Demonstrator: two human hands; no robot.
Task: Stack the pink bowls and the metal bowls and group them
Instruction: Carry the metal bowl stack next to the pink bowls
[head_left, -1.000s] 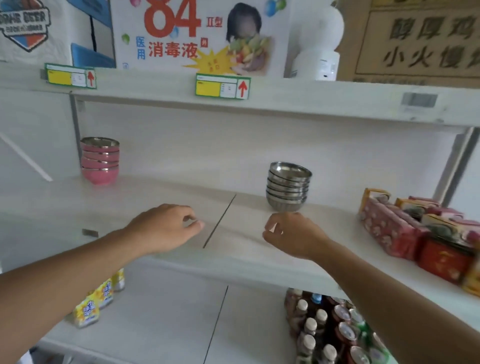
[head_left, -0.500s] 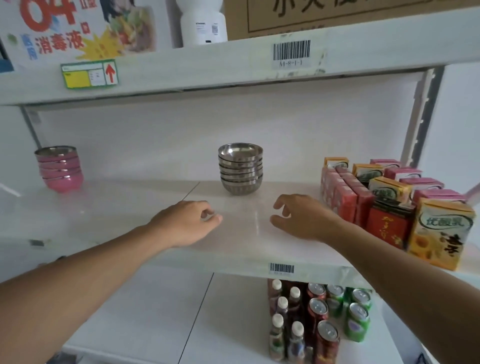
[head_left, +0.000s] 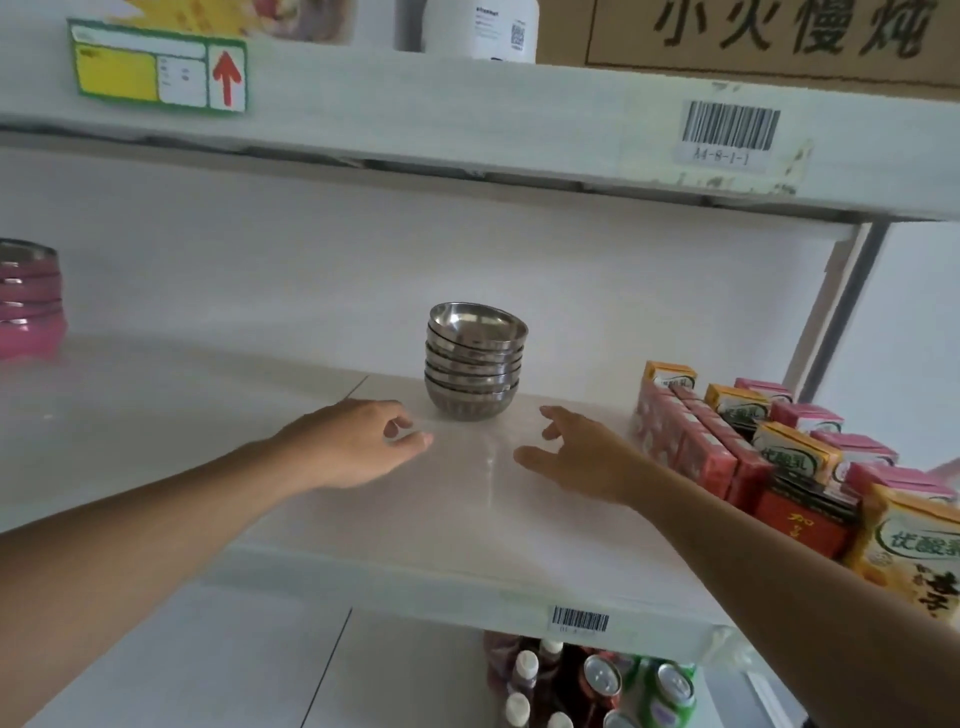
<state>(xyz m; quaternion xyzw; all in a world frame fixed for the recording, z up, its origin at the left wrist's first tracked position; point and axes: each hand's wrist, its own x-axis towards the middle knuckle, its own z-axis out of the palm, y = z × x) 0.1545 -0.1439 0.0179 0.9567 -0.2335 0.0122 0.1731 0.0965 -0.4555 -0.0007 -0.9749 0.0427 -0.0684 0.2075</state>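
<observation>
Two empty hands, left hand (head_left: 353, 441) loosely curled, right hand (head_left: 576, 457) with fingers spread, flank a metal bowl stack (head_left: 475, 361) on a shelf (head_left: 363, 519); pink bowl stack (head_left: 28, 301) sits far left.

Your left hand (head_left: 358, 441) and right hand (head_left: 582, 457) were bare, without gloves, rings or watch; both forearms were uncovered, with no sleeve showing anywhere in view.
</observation>
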